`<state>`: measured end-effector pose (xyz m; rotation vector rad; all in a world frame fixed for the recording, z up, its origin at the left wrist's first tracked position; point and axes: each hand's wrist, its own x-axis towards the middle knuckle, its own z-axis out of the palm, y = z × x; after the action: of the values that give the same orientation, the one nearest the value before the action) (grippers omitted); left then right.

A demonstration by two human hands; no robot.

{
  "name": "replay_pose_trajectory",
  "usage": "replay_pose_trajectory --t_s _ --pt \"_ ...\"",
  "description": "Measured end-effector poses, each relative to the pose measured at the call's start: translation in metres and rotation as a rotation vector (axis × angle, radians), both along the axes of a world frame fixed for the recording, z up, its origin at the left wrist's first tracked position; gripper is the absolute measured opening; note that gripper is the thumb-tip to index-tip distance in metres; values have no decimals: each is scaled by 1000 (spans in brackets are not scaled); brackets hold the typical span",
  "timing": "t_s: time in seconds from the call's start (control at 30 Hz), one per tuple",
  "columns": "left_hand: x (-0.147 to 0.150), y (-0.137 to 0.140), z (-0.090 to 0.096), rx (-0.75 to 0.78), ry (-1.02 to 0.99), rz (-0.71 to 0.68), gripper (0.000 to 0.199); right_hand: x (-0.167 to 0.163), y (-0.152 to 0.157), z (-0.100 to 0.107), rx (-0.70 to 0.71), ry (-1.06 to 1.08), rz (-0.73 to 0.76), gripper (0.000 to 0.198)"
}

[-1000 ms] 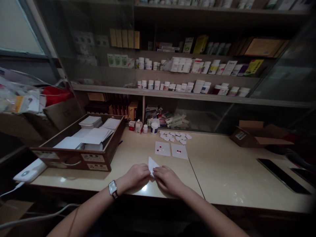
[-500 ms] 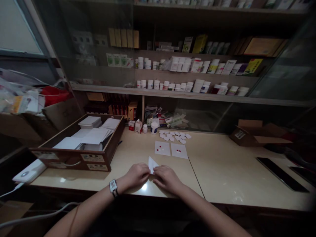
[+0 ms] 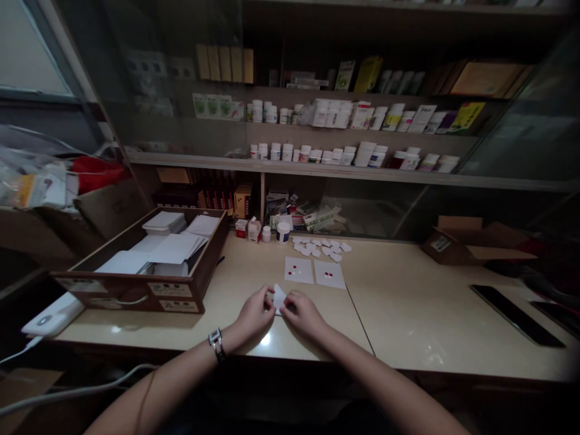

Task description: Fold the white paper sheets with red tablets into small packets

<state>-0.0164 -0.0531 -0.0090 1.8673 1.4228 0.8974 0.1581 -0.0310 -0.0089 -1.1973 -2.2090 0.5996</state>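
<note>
A small white paper, folded to a point at the top, stands between my hands near the counter's front edge. My left hand pinches its left side; a watch sits on that wrist. On the right side, the fingers of my right hand are closed on the same paper. Just beyond lie two flat paper squares, the left square and the right square, each bearing a few red and white pills. Behind them is a cluster of small folded white packets.
At left a wooden drawer holds stacks of white paper. Small boxes, a small bottle and a white jar stand at the counter's back. To the right are a cardboard box and a dark phone. Shelves of medicine bottles rise behind.
Both hands have shifted slightly and rolled upward around the folded paper. My left wrist has turned, so the watch faces differently. The view has tilted a little downward.
</note>
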Motion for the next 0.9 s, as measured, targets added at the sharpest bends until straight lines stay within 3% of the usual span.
replay_pose_trajectory --t_s 0.3,0.53,0.7,0.9 --pt "1 3 3 -44 -16 50 28 -6 4 1 -32 12 21 13" --pt "3 1 3 166 240 42 21 -6 7 -4 3 9 -13 12" --pt "-3 -3 -3 345 396 -143 33 -6 8 -6 14 10 -9 12" --pt "-15 -16 0 191 629 -298 51 -7 8 -9 37 -4 -16 11"
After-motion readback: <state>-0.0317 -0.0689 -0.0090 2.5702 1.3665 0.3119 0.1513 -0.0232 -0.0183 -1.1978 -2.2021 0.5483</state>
